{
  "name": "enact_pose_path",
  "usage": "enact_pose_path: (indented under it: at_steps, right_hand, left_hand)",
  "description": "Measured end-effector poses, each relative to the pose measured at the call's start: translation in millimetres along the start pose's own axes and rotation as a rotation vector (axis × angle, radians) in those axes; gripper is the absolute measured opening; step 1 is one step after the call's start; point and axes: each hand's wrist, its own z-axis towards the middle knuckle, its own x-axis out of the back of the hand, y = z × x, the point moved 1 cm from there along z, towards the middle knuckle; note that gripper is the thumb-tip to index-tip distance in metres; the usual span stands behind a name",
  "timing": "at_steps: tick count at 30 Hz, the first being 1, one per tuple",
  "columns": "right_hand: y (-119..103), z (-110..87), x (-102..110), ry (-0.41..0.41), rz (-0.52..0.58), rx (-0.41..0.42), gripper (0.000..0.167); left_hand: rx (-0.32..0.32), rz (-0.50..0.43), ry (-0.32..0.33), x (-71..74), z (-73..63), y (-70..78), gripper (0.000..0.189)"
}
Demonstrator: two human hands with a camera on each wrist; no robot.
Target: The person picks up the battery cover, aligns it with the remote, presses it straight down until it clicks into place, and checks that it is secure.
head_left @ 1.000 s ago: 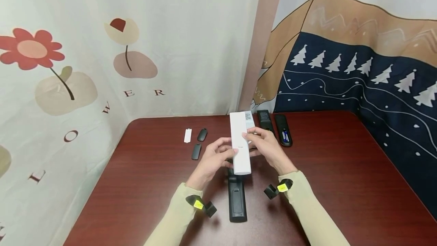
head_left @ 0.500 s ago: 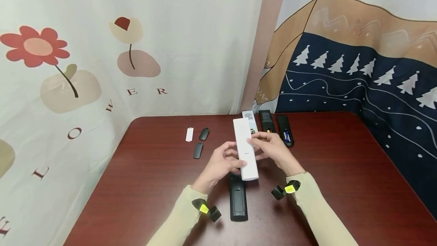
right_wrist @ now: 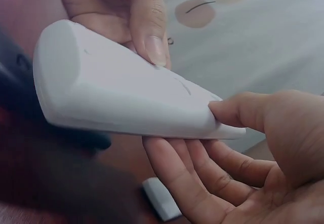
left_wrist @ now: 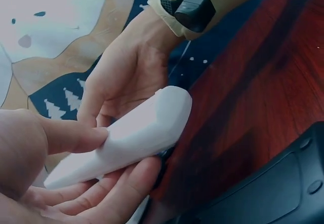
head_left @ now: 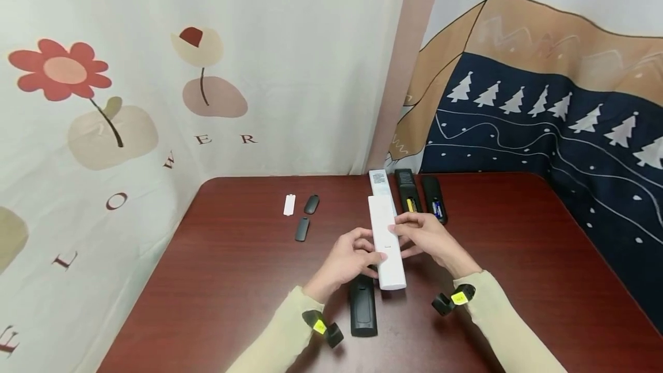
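A white remote control [head_left: 385, 240] is held above the table, its plain back with a small latch mark facing up. My left hand [head_left: 349, 258] grips its left edge near the lower end, thumb on top and fingers underneath. From the other side my right hand [head_left: 427, 238] pinches its right edge about midway, thumb on the back face. The left wrist view shows the remote's rounded end [left_wrist: 174, 110] between both hands. Below and to the left, a black remote [head_left: 364, 309] lies back up on the table, its top end partly hidden by the left hand.
Behind the hands lie another white remote [head_left: 380, 183], a black remote [head_left: 406, 186] with a yellow battery and a black remote [head_left: 433, 191] with blue batteries. To the left lie a white battery cover [head_left: 289, 205] and two dark covers [head_left: 312, 204]. Curtains stand behind the table [head_left: 233, 281].
Both hands have moved the white remote toward the body and slightly right. More of the white remote behind it now shows. The grip looks the same.
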Motion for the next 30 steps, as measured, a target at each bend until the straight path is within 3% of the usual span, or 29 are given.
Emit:
enact_pose_path:
  at_steps: [6, 13, 17, 24, 30]
  right_hand:
    - [11, -6.8, 1, -0.019, -0.017, -0.035, 0.046]
    - [26, -17.5, 4, -0.021, -0.042, -0.086, 0.044]
    - [35, -22.9, 6, -0.017, -0.050, -0.112, 0.043]
    - [44, -31.0, 8, -0.009, -0.086, -0.132, 0.042]
    - [50, -34.6, 6, 0.009, -0.127, -0.145, 0.039]
  left_hand:
    - [0.009, 0.132, 0.025, -6.5, -5.3, -4.1, 0.052]
    - [0.041, 0.319, -0.010, -20.1, -8.8, -9.0, 0.050]
    - [0.027, 0.415, -0.029, -29.0, -11.2, -10.7, 0.051]
    - [0.009, 0.486, -0.026, -42.4, -14.6, -11.7, 0.042]
    - [0.019, 0.492, -0.040, -47.7, -16.8, -12.9, 0.028]
